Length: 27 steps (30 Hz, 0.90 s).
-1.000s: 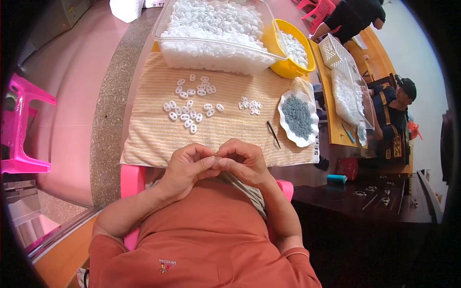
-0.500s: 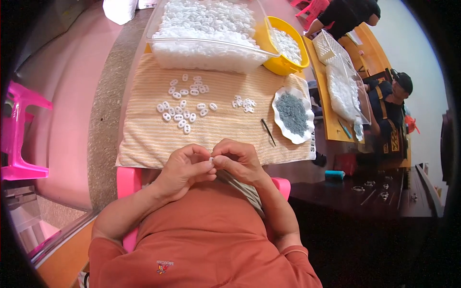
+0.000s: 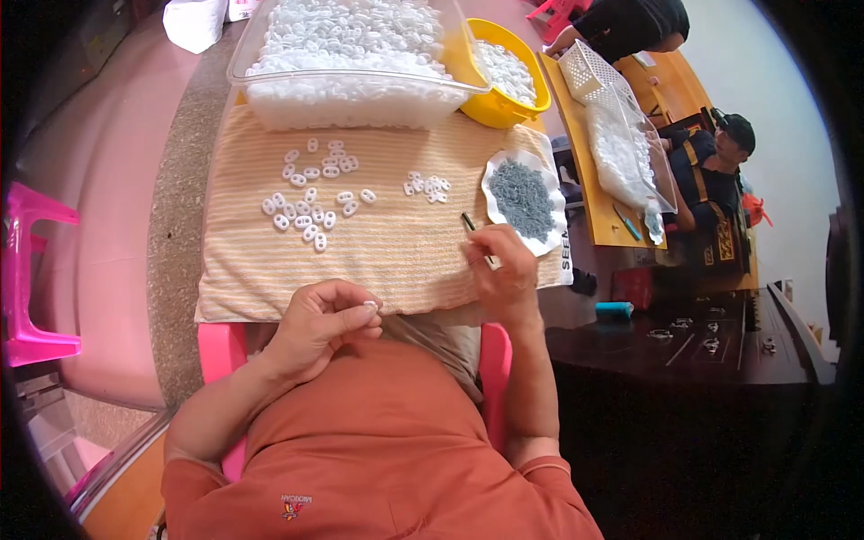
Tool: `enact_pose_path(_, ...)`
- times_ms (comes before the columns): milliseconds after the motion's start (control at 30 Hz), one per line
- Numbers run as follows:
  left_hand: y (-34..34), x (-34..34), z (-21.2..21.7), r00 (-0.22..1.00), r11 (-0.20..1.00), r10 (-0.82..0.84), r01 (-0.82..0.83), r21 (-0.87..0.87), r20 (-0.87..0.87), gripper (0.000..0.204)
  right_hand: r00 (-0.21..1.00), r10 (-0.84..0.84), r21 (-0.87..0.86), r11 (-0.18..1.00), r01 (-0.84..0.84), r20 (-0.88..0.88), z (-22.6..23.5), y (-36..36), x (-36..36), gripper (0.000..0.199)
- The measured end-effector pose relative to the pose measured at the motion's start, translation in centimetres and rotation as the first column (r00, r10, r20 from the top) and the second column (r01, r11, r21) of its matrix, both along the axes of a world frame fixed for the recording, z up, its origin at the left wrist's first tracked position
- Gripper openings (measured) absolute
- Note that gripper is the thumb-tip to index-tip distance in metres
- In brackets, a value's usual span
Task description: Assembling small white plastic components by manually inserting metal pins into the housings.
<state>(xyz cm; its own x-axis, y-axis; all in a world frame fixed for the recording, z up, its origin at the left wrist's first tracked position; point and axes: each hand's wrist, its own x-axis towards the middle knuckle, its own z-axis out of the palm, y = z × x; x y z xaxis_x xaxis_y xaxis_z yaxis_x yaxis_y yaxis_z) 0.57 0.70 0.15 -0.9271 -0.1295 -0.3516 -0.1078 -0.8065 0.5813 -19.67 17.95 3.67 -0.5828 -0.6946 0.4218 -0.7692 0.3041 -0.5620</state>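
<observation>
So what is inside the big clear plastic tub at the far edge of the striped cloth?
The clear plastic tub is heaped with small white plastic rings, piled close to its rim. The bottom of the tub is hidden under the heap.

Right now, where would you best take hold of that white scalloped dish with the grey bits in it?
Probably by the bare scalloped rim of the white dish, at its near-left edge, coming in from the side. The dish lies flat on the striped towel and the grey bits fill its middle, so a grip from above would disturb them. The right hand with its thin tool is nearest.
</observation>
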Motion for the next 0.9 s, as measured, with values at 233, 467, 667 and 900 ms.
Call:
enact_pose_path(233,0.2,0.1,0.1,0.999,1.000,-0.018,0.017,-0.021,-0.031,0.012,0.953,-0.203,0.079,0.971,0.226,-0.226,-0.1,3.1,-3.7,0.011)
enact_pose_path(467,0.3,0.2,0.1,1.000,0.998,-0.015,0.014,-0.067,-0.020,0.010,0.928,-0.206,0.123,0.959,0.254,-0.309,-1.1,3.4,-7.2,0.010)
enact_pose_path(667,0.2,0.2,0.1,1.000,0.995,-0.020,0.018,-0.103,-0.024,0.009,0.938,-0.198,0.281,0.918,0.279,-0.285,-0.7,2.6,-8.3,0.017)
enact_pose_path(900,0.3,0.2,0.1,0.998,0.987,-0.032,0.023,-0.161,-0.054,0.008,0.924,-0.196,0.404,0.855,0.325,-0.329,-0.7,2.2,-8.5,0.013)
